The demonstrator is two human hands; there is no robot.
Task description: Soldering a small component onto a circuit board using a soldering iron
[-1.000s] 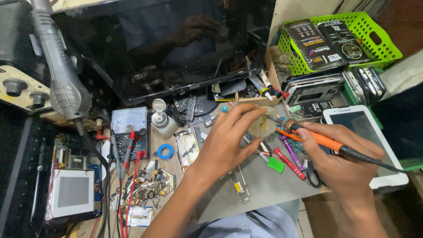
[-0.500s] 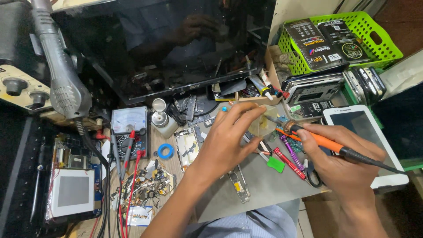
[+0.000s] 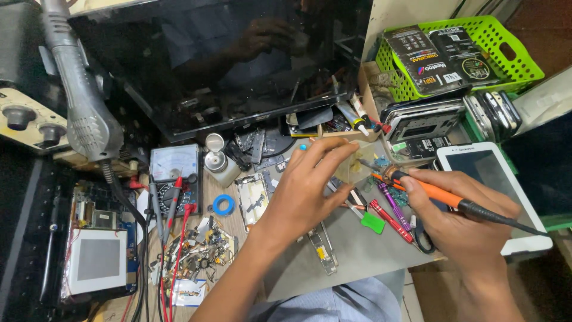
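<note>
My left hand (image 3: 307,188) rests on the grey work mat (image 3: 351,250), its fingers pinching a small flat yellowish part (image 3: 353,164). Gripped in my right hand (image 3: 462,217) is an orange-handled soldering iron (image 3: 432,191) whose metal tip points left and touches that part's edge. A black cord runs from the iron off to the right. Red and purple screwdrivers (image 3: 390,214) and a green pick (image 3: 373,222) lie on the mat between my hands.
A white tablet (image 3: 485,170) lies under my right wrist. Behind it stand a green basket (image 3: 512,56) of black boxes and stacked phones (image 3: 426,119). At left are a hot-air gun (image 3: 80,113), an analogue multimeter (image 3: 174,170) with red probes, loose components (image 3: 196,250), a blue tape ring (image 3: 224,204).
</note>
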